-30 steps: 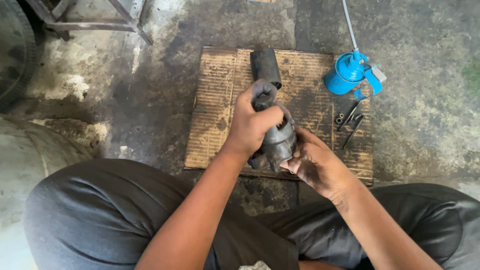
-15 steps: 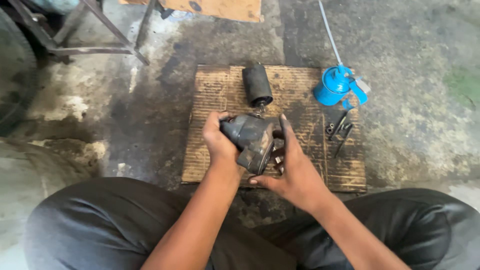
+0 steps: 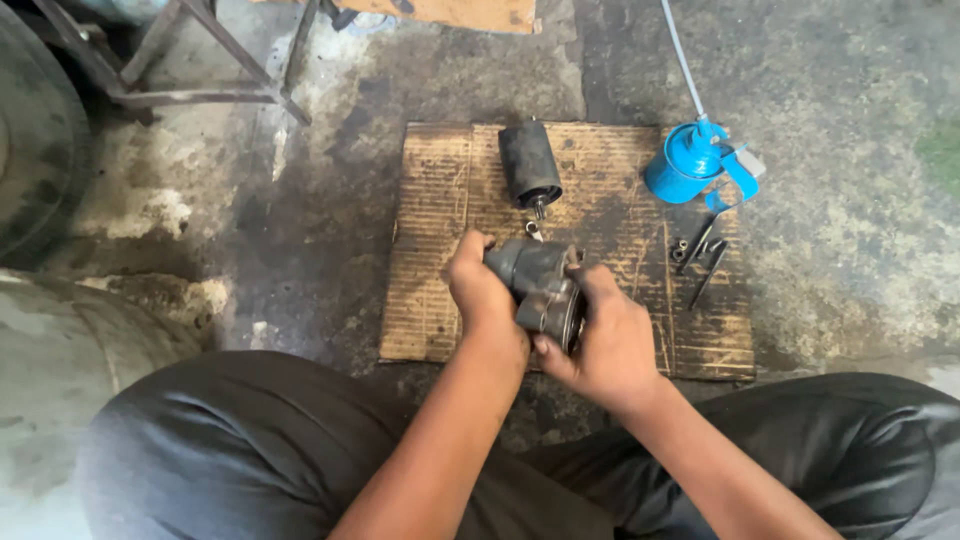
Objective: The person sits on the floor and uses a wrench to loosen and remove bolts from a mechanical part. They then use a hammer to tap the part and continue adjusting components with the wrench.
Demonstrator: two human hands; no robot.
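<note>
Here the ground is a rough concrete floor, stained dark with oil in broad patches and paler where the grime thins. A worn, ribbed piece of cardboard lies flat on it as a work mat, its surface smeared and grey. Above the near part of this mat, both hands hold a dark, greasy metal housing: the left hand wraps its left side with the fingers closed round it, and the right hand cups it from the right and below, fingers clamped on its lower rim. The housing sits between the two palms, just above the cardboard's near half. Farther up the mat lies a black cylinder with a short shaft at its near end, well apart from the hands. At the mat's right edge stands a blue oil can with a long thin spout reaching away, and just near it lie a few long dark bolts. A rusty metal frame stands at the upper left beside a tyre. The person's grey trousers fill the bottom of the view.
</note>
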